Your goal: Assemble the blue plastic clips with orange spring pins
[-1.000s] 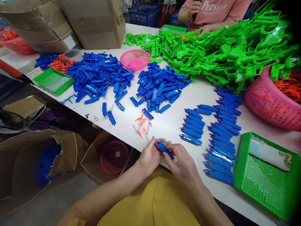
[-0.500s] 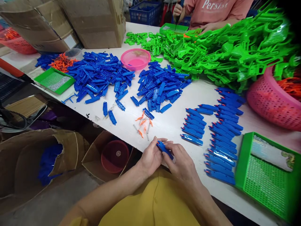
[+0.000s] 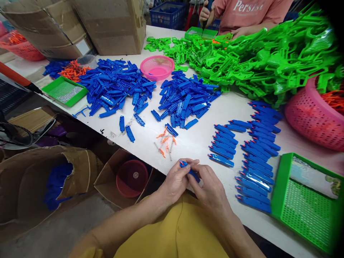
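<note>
At the near edge of the white table (image 3: 196, 143), my left hand (image 3: 176, 181) and my right hand (image 3: 211, 186) both grip one small blue plastic piece (image 3: 189, 170). My left thumb lies over its far end and my right fingers pinch the near end. Just beyond my hands lie a few orange clips and metal springs (image 3: 165, 141). Rows of finished blue pieces (image 3: 249, 157) lie to the right. Two heaps of loose blue parts (image 3: 118, 86) (image 3: 185, 98) are farther back.
A green mesh tray (image 3: 303, 202) sits at right, a pink basket (image 3: 314, 116) behind it, a pink bowl (image 3: 157, 67) in the middle. A big heap of green plastic parts (image 3: 263, 61) lies before another person in a pink shirt (image 3: 247, 14). Cardboard boxes (image 3: 107, 25) stand at back left; open boxes are below the table.
My left thumb has closed over the end of the blue piece and the orange tip no longer shows. The other person's hand moved down to the green tray with a tool.
</note>
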`<state>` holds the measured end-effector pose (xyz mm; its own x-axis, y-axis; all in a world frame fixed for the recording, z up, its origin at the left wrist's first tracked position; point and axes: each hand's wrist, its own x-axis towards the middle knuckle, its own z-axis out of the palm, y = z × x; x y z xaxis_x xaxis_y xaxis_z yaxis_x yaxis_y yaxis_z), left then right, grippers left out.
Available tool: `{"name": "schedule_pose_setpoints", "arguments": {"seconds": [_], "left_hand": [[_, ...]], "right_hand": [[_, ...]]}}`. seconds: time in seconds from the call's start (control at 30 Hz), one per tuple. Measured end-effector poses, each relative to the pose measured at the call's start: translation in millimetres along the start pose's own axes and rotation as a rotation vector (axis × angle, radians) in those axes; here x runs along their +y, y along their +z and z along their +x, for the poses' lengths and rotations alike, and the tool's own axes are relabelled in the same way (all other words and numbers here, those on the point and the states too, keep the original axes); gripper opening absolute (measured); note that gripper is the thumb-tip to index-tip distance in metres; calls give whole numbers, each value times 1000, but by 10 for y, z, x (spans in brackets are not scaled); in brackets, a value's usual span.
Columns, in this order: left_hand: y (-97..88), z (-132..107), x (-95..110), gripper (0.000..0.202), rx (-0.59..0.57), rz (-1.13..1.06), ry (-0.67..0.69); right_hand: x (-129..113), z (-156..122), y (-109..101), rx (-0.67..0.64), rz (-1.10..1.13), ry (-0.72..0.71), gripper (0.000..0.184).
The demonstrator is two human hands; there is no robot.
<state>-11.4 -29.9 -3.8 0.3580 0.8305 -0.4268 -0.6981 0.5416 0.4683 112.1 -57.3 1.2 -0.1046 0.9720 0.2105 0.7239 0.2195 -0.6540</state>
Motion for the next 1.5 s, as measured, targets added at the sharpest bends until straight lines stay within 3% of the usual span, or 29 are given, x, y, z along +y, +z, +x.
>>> {"name": "schedule_pose_setpoints", "arguments": {"seconds": [0.3, 0.5, 0.73, 1.0, 1.1, 1.23, 1.33, 1.4, 1.5], "left_hand": [[68, -60, 76, 24, -24, 41, 106], [-45, -79, 129, 26, -18, 361, 170], [-62, -146, 204, 24, -1, 418, 175], [-41, -159, 226, 28, 1, 482, 142], [-76, -126, 171, 31, 29, 494, 98], [-128, -105, 76, 37, 57, 534, 55], [-149, -148, 62, 58, 23, 597, -3], [-168, -206, 102, 64, -11, 664, -13], [-228, -306, 227, 41, -55, 800, 22]], "right_hand": [[97, -55, -47, -25, 28, 2, 21], [172, -16, -163, 108, -25, -122, 28], [202, 36, -313, -29, 346, 146, 22], [140, -6, -337, -94, 345, 192, 20], [162, -31, -266, -111, 244, 145, 19], [252, -83, -166, -67, -63, -119, 21], [412, -119, -194, -41, -256, -252, 22], [563, -142, -262, 3, -369, -250, 25], [776, -183, -359, 75, -556, -173, 28]]}}
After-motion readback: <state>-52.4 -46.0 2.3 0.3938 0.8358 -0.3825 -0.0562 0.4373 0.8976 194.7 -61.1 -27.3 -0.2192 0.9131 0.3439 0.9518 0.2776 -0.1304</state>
